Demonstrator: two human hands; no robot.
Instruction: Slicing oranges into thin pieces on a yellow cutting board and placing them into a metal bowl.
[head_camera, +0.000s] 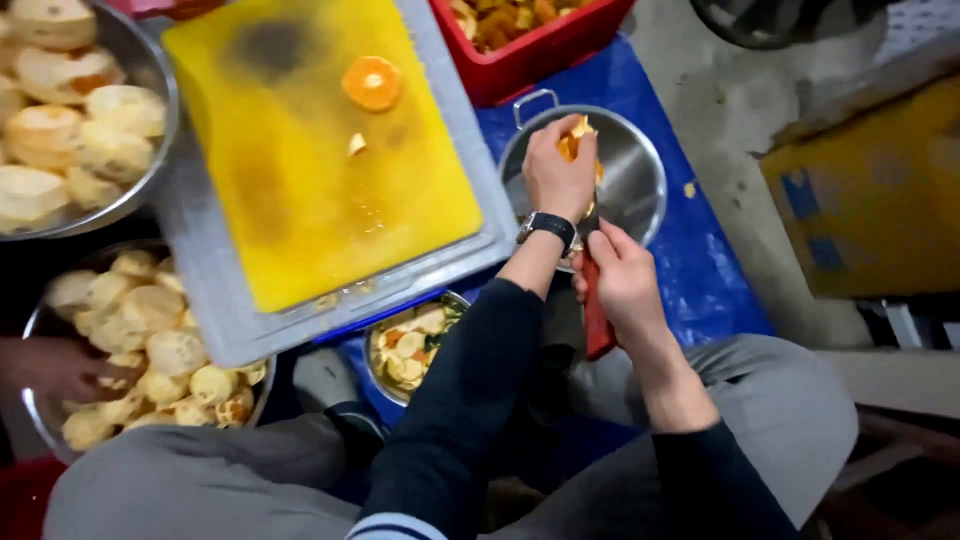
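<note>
Over the steel pot (640, 185), the left hand (558, 172) clamps a partly peeled orange (575, 140); the right hand (622, 275) grips a red-handled knife (597, 318). Judged progress: two bowls (150, 75) hold many peeled fruits; one half (372, 83) lies on the yellow board (300, 200).

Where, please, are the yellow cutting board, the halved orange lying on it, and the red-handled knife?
Yellow plastic cutting board (300, 200): head view, bare middle of its top.
Halved orange (372, 83): head view, cut face.
Red-handled knife (597, 320): head view, handle below the right hand (625, 280).
</note>
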